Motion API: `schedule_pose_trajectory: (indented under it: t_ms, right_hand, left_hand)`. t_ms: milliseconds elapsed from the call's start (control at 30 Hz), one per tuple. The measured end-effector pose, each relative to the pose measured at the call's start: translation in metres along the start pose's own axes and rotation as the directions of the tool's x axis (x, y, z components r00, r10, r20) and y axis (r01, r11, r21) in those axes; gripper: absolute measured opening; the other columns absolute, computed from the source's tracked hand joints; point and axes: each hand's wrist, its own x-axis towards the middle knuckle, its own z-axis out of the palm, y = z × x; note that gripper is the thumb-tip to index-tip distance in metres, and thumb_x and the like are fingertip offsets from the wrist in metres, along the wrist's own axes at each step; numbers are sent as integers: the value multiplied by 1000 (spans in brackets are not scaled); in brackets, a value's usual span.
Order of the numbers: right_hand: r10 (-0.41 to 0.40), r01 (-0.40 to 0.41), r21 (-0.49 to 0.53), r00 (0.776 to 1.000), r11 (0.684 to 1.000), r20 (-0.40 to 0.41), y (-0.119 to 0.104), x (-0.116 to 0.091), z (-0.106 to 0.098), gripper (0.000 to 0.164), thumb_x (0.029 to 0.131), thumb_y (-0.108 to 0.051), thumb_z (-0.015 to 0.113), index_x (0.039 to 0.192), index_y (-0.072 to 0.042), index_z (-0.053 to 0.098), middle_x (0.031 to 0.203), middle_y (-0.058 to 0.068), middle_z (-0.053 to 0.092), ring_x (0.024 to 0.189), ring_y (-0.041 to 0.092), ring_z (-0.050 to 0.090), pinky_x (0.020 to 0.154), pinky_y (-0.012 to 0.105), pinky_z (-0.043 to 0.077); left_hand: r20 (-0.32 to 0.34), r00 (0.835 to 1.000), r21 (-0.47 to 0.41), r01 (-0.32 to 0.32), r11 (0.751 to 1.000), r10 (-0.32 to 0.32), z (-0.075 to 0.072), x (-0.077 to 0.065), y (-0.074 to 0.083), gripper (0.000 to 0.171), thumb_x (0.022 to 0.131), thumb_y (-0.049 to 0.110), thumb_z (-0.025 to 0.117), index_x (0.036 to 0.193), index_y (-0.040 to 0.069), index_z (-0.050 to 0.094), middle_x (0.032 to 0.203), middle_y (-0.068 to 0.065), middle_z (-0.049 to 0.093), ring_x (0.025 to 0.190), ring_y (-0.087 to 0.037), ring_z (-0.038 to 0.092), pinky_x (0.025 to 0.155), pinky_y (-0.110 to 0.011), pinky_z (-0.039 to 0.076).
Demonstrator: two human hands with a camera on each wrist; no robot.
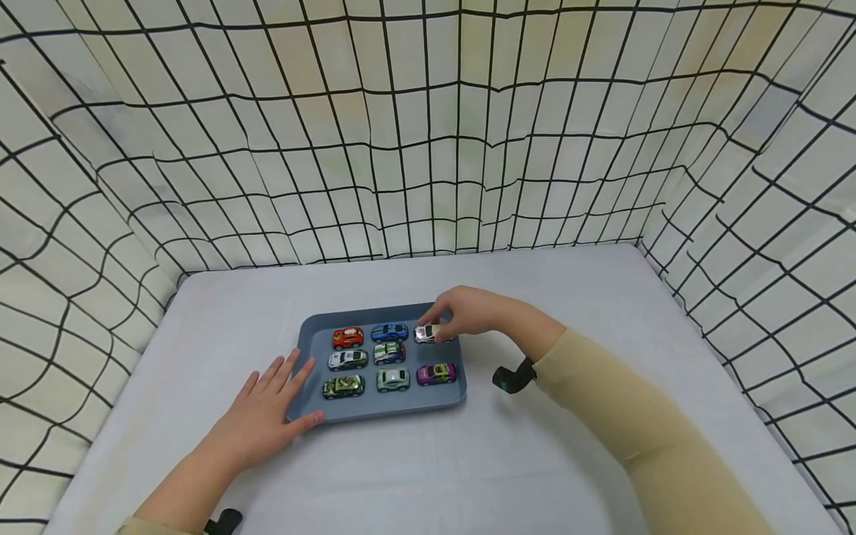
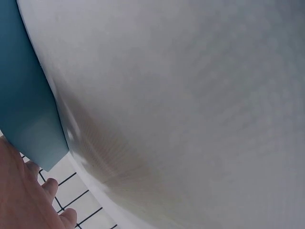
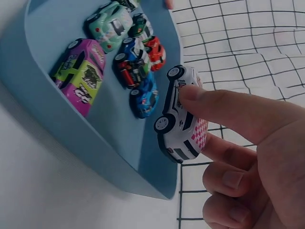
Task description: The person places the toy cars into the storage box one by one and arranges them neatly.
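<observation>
A blue-grey tray (image 1: pixel 394 401) lies on the white-covered table with several toy cars in it. At its far right corner my right hand (image 1: pixel 471 310) pinches a white toy car (image 3: pixel 183 119) between thumb and fingers. Pink checks and black trim mark that car, which looks tilted in the right wrist view. My left hand (image 1: pixel 267 416) has its fingers spread against the tray's left rim. In the left wrist view only part of the left hand (image 2: pixel 24 195) shows beside the tray wall (image 2: pixel 33 105).
Nearest the held car are a blue car (image 1: pixel 390 332) and a purple car (image 1: pixel 436 374). A red car (image 1: pixel 348 338), a pale green car (image 1: pixel 393 380) and a camouflage car (image 1: pixel 343 386) stand in the tray too. Black-gridded white cloth (image 1: pixel 414 148) walls the table's back and sides.
</observation>
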Motion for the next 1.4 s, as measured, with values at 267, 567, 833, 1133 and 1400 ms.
schedule_pose_trajectory:
  t_ms: [267, 567, 833, 1133, 1400]
  right_hand:
    - [43, -36, -139, 998, 990, 47, -8, 17, 17, 35, 90, -24, 74, 125, -27, 71, 106, -6, 67, 94, 10, 58, 82, 27, 52]
    - [79, -61, -285, 996, 957, 51, -14, 24, 30, 32, 92, -24, 73, 124, -27, 72, 104, -7, 67, 89, 10, 57, 79, 26, 51]
    - [67, -54, -353, 997, 934, 27, -16, 20, 30, 31, 92, -23, 71, 123, -27, 72, 106, -7, 68, 89, 9, 57, 78, 26, 51]
    - [77, -66, -311, 997, 948, 23, -17, 17, 22, 39, 90, -30, 74, 129, -27, 69, 99, -8, 64, 86, 10, 57, 72, 25, 50]
    - [44, -46, -254, 999, 966, -13, -13, 5, 13, 40, 90, -33, 75, 129, -28, 69, 106, -5, 67, 93, 10, 58, 76, 28, 51]
  left_hand:
    - [-3, 1000, 5, 2, 1000, -2, -1, 0, 1, 97, 86, 74, 53, 157, 12, 29, 163, -19, 18, 147, -45, 17, 113, -69, 13]
    - [-2, 1000, -11, 0, 1000, 0, 0, -1, 2, 96, 87, 72, 56, 158, 13, 28, 163, -19, 17, 147, -45, 16, 113, -69, 12]
    - [1, 1000, -7, -1, 1000, 1, -4, -1, 6, 97, 87, 72, 55, 157, 11, 30, 163, -20, 18, 147, -45, 17, 113, -69, 13]
    - [-2, 1000, 3, -1, 1000, 1, -2, 0, 5, 97, 86, 74, 54, 157, 12, 29, 163, -19, 17, 147, -45, 17, 113, -68, 13]
    - [-3, 1000, 12, 4, 1000, -4, 1, 1, 2, 100, 85, 77, 51, 157, 11, 29, 163, -19, 17, 146, -46, 17, 113, -69, 14]
